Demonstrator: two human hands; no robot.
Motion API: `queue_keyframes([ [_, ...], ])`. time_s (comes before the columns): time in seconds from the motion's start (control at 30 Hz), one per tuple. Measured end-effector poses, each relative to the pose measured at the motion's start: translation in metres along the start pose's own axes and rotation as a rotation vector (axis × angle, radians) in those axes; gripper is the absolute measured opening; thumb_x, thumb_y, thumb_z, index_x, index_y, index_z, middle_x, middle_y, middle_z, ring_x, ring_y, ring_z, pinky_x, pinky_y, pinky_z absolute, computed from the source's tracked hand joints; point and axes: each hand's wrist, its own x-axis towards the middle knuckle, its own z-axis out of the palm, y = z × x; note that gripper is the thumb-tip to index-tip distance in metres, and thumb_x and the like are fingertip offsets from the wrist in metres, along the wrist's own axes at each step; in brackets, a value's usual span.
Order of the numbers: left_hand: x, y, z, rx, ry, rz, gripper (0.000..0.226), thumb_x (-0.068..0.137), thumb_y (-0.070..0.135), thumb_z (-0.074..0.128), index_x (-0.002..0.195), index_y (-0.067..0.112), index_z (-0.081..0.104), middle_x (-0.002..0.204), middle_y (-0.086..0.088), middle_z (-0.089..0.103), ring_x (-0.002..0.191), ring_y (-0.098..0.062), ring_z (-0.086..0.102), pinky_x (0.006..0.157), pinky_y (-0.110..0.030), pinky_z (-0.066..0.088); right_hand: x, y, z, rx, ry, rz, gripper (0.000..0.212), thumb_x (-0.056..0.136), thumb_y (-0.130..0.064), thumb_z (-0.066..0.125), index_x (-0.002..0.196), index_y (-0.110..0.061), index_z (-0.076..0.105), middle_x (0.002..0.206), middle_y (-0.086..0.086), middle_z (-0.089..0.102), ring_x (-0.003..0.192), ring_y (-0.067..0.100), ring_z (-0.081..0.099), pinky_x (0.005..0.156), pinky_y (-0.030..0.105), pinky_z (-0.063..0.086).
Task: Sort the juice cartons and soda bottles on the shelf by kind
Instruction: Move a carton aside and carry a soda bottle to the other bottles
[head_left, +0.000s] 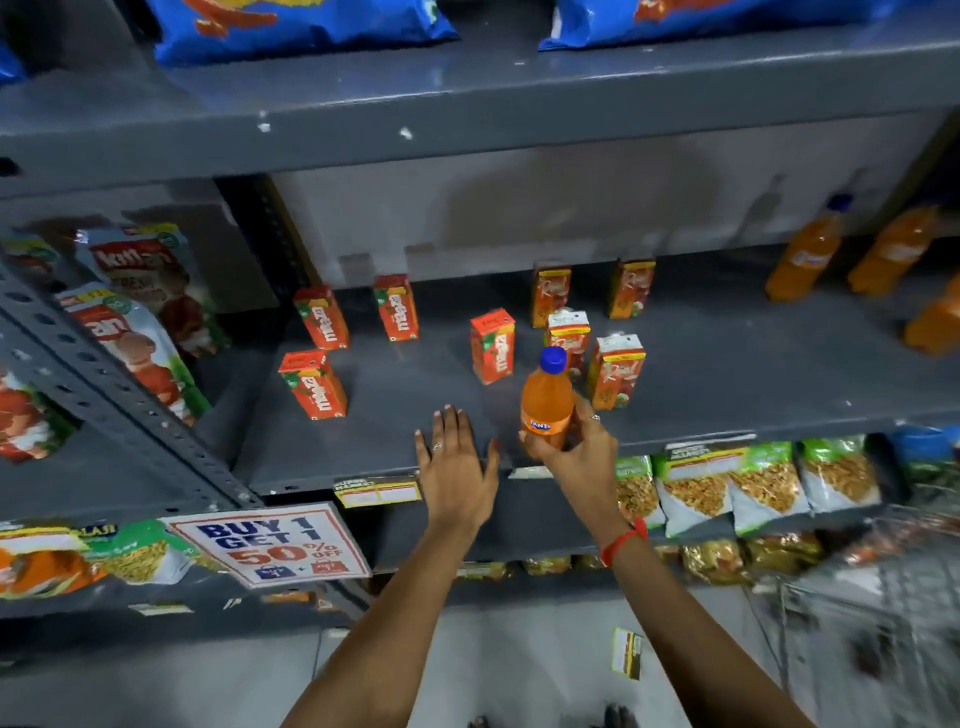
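My right hand (576, 447) grips an orange soda bottle (546, 402) with a blue cap, upright near the front edge of the grey shelf (405, 395). Flat on the shelf's front edge lies my left hand (454, 462), fingers spread, holding nothing. Several red mango juice cartons stand on the left and middle, such as one (313, 384) at front left and one (492, 345) mid-shelf. Several orange-and-white juice cartons (615, 371) stand just behind the bottle. Three more orange soda bottles (805, 254) stand at the far right.
Blue snack bags (296, 26) lie on the shelf above. Snack packets (727, 483) fill the shelf below. A "buy 1 get 1" sign (270, 543) hangs at lower left. Pouches (135, 332) fill the neighbouring shelf on the left. A wire cart (893, 597) stands at lower right.
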Motion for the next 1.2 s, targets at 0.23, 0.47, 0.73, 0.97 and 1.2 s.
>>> queue_keyframes([
  [0.23,0.005,0.069,0.013,0.025,-0.105,0.06,0.066,0.092,0.048,0.023,0.143,0.007,0.014,0.155,-0.011,0.015,0.143,-0.024,0.009,0.115,-0.049,0.002,0.003,0.018,-0.083,-0.02,0.365,0.057,0.047,0.059,-0.039,0.079,0.098,-0.05,0.056,0.081,-0.019,0.066,0.078,-0.003,0.061,0.072,0.025,0.05],
  [0.47,0.02,0.092,0.021,0.026,-0.037,-0.003,0.067,0.09,0.048,0.034,0.14,0.005,0.024,0.152,-0.012,0.027,0.141,-0.024,0.019,0.114,-0.051,0.006,0.067,0.043,-0.168,-0.089,0.529,0.106,0.046,0.064,-0.025,0.081,0.106,-0.019,0.062,0.092,0.008,0.07,0.081,0.021,0.062,0.073,0.028,0.042],
  [0.73,0.02,0.089,0.029,0.024,0.057,-0.015,0.072,0.083,0.055,0.026,0.138,0.009,0.034,0.147,-0.009,0.037,0.138,-0.025,0.029,0.115,-0.048,0.014,0.155,0.067,-0.257,-0.232,0.621,0.191,0.047,0.069,-0.025,0.072,0.112,-0.014,0.057,0.105,0.02,0.067,0.097,0.041,0.06,0.083,0.042,0.046],
  [0.97,0.018,0.097,0.029,0.045,0.09,-0.044,0.08,0.079,0.06,0.016,0.135,0.007,0.039,0.144,-0.011,0.042,0.136,-0.026,0.033,0.113,-0.048,0.02,0.183,0.083,-0.297,-0.184,0.558,0.248,0.064,0.071,-0.023,0.075,0.125,-0.015,0.042,0.119,0.02,0.062,0.11,0.039,0.056,0.094,0.042,0.043],
  [1.2,0.017,0.1,0.028,0.023,0.099,-0.055,0.076,0.08,0.056,0.02,0.132,0.005,0.043,0.14,-0.013,0.046,0.133,-0.028,0.037,0.111,-0.049,0.023,0.186,0.095,-0.316,-0.062,0.405,0.2,0.063,0.07,-0.018,0.076,0.122,-0.02,0.039,0.119,0.013,0.061,0.108,0.03,0.058,0.096,0.042,0.044],
])
